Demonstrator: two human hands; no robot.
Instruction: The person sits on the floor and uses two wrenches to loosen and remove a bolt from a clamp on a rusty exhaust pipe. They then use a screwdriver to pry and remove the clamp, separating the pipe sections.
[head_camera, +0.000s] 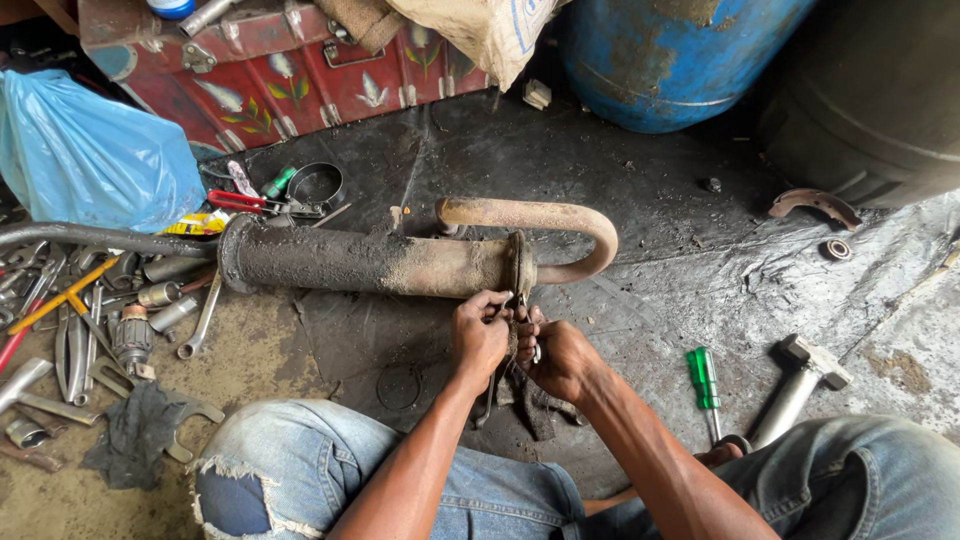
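Here, far left, a blue bag (90, 150) slumps beside a heap of wrenches (70, 330) and small metal parts spread over the dirty floor (250, 360). A dark rag (135, 435) lies just below them, near the torn knee of the person's jeans (290, 465). Red-handled pliers (240, 203) and a ring clamp (318, 183) sit above the near end of the muffler (370, 263).

The muffler lies flat across the black mat (640, 200), its long body caked in grey dust and rust, with a bent pipe (560, 225) looping out of its right end at a flange. I judge it heavy and stiff, rough enough not to slip; the body is the place to lift it, the curved pipe a natural handle.

The left hand (480, 335) and right hand (560, 360) meet just below the flange, touching each other. Both are closed around small metal tools and a dark cloth, though exactly what each finger pinches cannot be told.

Further right, a green screwdriver (705, 380) lies on the mat, near a hammer (800, 385). A rusty curved shoe (815, 205) and a small bearing (837, 249) rest beyond. A blue drum (670, 55) stands at the top.
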